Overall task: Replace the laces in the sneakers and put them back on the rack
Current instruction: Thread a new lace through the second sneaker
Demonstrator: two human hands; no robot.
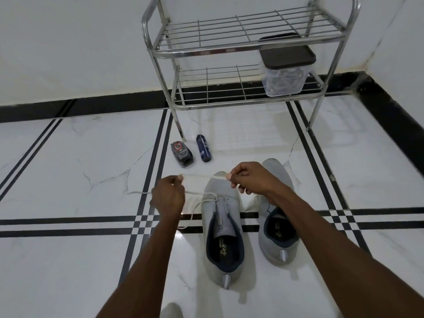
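Two sneakers side by side on the floor (68, 260) before me: left sneaker (223, 237), right sneaker (278, 226). Lace (197, 206) trails left from the left one. Beyond them, two containers: squat one (182, 154) left of can (203, 151). Rack (247, 56) behind; lidded tub (285, 72) on its lower shelf, right end.

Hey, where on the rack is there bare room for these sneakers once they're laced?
The rack's top shelf is bare. The lower shelf is free on its left, bordered on the right by the lidded container. The floor by the rack's front left leg is crowded: two bottles.
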